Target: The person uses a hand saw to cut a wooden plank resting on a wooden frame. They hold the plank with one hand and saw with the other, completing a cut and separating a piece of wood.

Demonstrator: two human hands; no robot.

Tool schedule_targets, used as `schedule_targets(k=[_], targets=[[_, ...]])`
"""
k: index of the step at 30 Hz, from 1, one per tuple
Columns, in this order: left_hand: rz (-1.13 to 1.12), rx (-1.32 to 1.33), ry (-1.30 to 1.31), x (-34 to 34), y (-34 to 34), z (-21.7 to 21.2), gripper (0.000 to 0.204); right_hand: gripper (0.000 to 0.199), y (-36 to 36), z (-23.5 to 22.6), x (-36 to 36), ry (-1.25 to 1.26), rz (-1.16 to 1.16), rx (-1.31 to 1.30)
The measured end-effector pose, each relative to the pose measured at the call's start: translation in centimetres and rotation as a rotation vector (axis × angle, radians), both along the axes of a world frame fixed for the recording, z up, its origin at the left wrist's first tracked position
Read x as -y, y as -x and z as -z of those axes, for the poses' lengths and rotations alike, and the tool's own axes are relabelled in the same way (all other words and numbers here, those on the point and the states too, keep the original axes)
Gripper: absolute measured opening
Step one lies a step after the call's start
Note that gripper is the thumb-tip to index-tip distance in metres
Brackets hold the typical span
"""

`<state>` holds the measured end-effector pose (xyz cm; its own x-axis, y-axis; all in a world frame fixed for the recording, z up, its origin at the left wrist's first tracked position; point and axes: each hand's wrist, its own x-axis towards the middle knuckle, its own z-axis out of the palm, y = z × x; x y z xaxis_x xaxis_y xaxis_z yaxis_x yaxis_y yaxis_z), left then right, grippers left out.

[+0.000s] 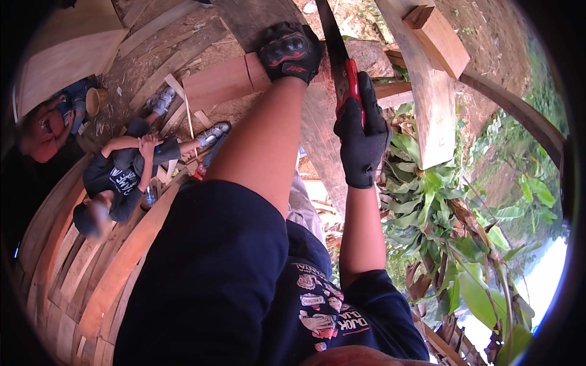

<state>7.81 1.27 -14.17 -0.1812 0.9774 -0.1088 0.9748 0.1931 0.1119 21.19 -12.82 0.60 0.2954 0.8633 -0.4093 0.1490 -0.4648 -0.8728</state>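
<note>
My right hand (363, 135), in a black glove, is wrapped round the red handle of a handsaw (350, 85). Its dark blade points up and away from me, to the right of my other hand. My left hand (290, 52), in a black glove with red marks and a hard knuckle guard, grips the right end of a reddish wooden block (218, 83); its fingertips are partly hidden. A dark line crosses the block close to that hand. Beneath lies a wide brown plank (318, 125), and the blade is beside the block.
A long board (427, 91) with a wood block (441, 39) on it stands to the right, beside green plants (421, 183). At the left, a person in dark clothes (125, 174) sits near stacked planks (131, 253); another person (52, 131) sits farther left. Sawdust and offcuts cover the ground.
</note>
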Motion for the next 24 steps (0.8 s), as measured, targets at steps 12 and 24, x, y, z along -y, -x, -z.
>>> schedule_targets(k=[12, 24], targets=[[-0.045, -0.012, -0.078, -0.1, -0.2, -0.4, 0.043, 0.058, -5.2, -13.0, 17.2, -0.006, -0.084, 0.382], [-0.006, 0.004, -0.043, 1.0, -0.4, -2.6, 0.035, 0.056, -1.1, -0.8, -3.3, -0.170, -0.098, 0.131]])
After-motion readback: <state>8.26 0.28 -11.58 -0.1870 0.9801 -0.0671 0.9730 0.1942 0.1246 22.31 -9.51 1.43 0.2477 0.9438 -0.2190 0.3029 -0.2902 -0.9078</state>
